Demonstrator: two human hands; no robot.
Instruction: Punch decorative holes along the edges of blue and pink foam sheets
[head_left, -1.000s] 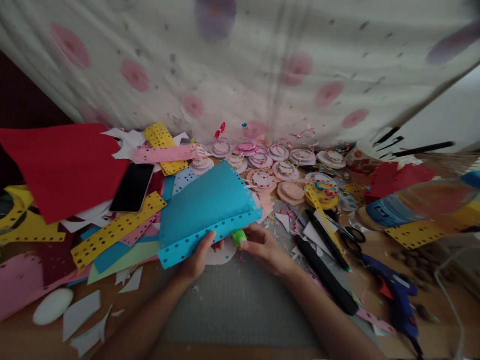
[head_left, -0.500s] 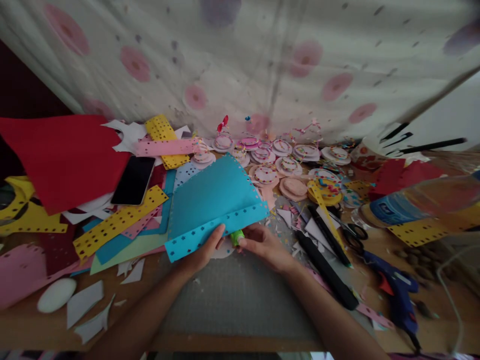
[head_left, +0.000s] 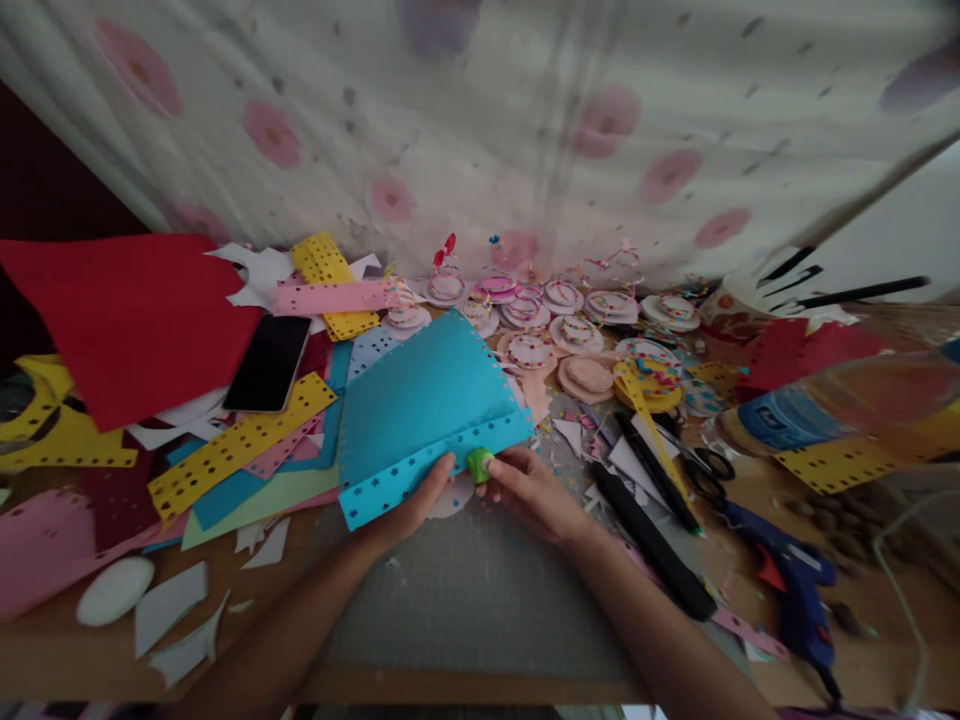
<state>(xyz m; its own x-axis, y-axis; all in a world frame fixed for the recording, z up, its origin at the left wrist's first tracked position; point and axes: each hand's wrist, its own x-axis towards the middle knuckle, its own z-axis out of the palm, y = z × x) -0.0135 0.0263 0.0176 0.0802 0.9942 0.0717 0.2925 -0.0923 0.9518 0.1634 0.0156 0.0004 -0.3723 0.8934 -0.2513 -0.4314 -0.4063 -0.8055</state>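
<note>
A folded blue paper with small punched shapes along its edges rises above the grey mat. My left hand grips its lower folded strip, thumb on top and the other fingers hidden beneath. Between the thumb and fingers of my right hand is a small green punch, close to the paper's lower edge. Whether the punch still touches the strip cannot be made out. A pale round paper piece lies partly hidden between my hands.
Coloured papers, a phone and a white oval object lie left. Small decorated paper hats stand behind. Right are black pens, scissors, a blue glue gun and a tilted bottle.
The green punch has shifted slightly up and right and now shows more fully in front of the strip. The blue paper's lower left corner has moved slightly right and down.
</note>
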